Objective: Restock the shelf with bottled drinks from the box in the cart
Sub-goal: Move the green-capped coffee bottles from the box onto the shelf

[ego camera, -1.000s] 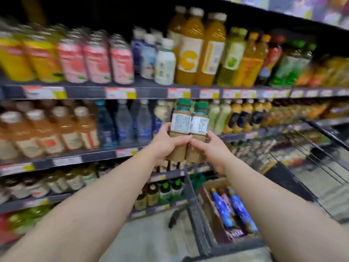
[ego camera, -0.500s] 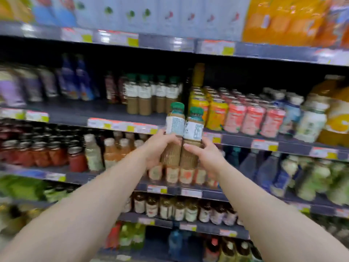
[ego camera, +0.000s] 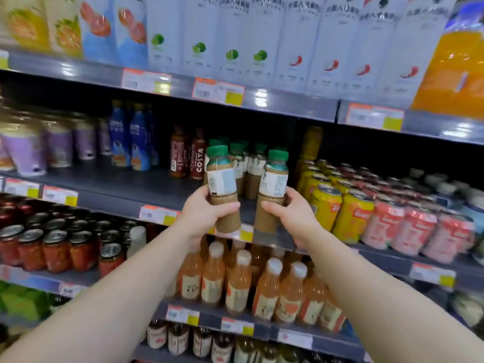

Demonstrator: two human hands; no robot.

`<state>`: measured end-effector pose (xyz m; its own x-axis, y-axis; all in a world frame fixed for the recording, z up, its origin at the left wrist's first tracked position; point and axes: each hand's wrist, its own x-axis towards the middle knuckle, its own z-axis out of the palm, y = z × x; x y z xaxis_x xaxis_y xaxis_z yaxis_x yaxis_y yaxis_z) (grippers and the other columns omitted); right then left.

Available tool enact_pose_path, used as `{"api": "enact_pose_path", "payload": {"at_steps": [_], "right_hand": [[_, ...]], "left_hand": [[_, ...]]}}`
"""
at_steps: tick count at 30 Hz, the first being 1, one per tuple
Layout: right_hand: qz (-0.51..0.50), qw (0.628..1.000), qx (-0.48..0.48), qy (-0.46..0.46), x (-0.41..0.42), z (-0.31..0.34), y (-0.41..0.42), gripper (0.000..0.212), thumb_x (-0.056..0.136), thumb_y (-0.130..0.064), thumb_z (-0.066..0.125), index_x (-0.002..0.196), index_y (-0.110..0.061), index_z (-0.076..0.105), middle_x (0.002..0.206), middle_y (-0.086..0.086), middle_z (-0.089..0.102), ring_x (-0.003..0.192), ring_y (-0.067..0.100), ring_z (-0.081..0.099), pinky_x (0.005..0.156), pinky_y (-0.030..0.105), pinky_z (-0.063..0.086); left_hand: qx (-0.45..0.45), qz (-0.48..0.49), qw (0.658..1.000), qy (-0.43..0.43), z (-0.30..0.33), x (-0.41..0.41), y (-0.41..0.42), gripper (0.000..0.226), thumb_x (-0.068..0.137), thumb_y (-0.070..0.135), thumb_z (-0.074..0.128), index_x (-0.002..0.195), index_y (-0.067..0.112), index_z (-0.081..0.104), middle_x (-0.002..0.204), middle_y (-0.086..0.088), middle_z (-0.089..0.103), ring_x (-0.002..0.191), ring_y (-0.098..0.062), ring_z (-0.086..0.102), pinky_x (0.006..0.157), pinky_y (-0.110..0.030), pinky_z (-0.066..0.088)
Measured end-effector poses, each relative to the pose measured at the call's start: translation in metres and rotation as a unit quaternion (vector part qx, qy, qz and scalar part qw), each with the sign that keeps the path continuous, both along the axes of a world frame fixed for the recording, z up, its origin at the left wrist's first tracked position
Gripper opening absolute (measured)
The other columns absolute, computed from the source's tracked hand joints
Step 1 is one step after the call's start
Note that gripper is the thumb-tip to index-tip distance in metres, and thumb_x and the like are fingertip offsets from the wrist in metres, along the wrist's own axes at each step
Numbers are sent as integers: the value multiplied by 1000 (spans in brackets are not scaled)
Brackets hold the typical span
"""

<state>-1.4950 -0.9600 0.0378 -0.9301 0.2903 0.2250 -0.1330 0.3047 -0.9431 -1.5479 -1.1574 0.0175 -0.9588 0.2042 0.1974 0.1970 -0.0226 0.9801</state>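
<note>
Each hand holds one brown coffee bottle with a green cap and a white label. My left hand [ego camera: 207,213] grips the left bottle [ego camera: 222,184] around its lower body. My right hand [ego camera: 290,216] grips the right bottle [ego camera: 272,187] the same way. The two bottles are upright, a small gap apart, in front of the dark shelf [ego camera: 131,189]. Just behind them on that shelf stands a row of matching green-capped coffee bottles [ego camera: 251,163]. The cart and box are out of view.
Two red-brown Costa bottles [ego camera: 188,155] and blue bottles [ego camera: 133,142] stand left of the coffee row, with bare shelf in front. Yellow and pink cans [ego camera: 366,210] fill the right. Peach-coloured bottles [ego camera: 241,281] sit one shelf below, tall cartons [ego camera: 235,35] above.
The view swung up and left from the cart to the shelf. Both hands rose with the bottles, and the bottles moved apart from touching to a small gap.
</note>
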Motion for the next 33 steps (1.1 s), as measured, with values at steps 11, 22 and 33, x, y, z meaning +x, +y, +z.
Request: {"api": "enact_pose_path", "payload": {"at_steps": [11,22,33], "right_hand": [[12,999,35,-14,-88,-13,2,64,84,-11,72,139,-17,40,134,1,55,112,10,50,92,28,43],[-138,983,104,-63,-111,-20,-11,80,65,-32,88,130,-13,45,127,5,59,114,22,58,95,35,49],[-113,982,150,8,-82,-16,-12,60,78,-14,70,134,-17,46,127,4,54,111,16,53,90,27,45]], "left_hand": [[-22,76,996,45,13,-47,-10,65,70,12,85,126,24,55,110,7,67,95,-2,63,72,-17,51],[-38,23,998,40,11,-83,-14,63,70,12,85,124,25,56,108,9,66,99,-6,63,81,-25,52],[-70,1,993,92,2,-76,20,62,64,15,88,116,30,58,102,18,63,97,3,60,81,-17,48]]}}
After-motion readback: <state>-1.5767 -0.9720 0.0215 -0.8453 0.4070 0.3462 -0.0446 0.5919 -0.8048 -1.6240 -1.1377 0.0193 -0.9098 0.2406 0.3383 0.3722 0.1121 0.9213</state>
